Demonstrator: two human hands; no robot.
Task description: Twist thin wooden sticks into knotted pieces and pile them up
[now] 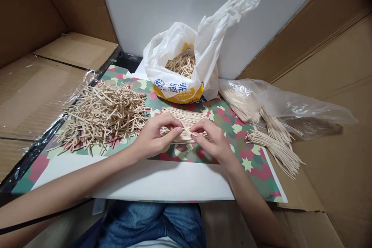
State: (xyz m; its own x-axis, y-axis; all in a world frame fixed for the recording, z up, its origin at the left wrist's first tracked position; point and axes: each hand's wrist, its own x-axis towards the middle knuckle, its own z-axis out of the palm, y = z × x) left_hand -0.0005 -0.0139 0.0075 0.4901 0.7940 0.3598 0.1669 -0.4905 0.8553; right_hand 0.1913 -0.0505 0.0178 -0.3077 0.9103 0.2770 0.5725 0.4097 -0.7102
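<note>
My left hand (155, 135) and my right hand (212, 139) meet over a flat bundle of thin pale sticks (186, 118) lying on a star-patterned camouflage mat (250, 155). Both hands have their fingers curled, fingertips pinching at the near edge of the bundle. A big heap of short wooden pieces (103, 114) lies just left of my left hand. The parts of the sticks under my fingers are hidden.
A white and yellow plastic bag (186, 73) with more short pieces stands behind the bundle. A clear plastic bag (279, 104) and loose stick bundles (276, 149) lie to the right. White board (145, 182) fronts the mat. Cardboard surrounds everything.
</note>
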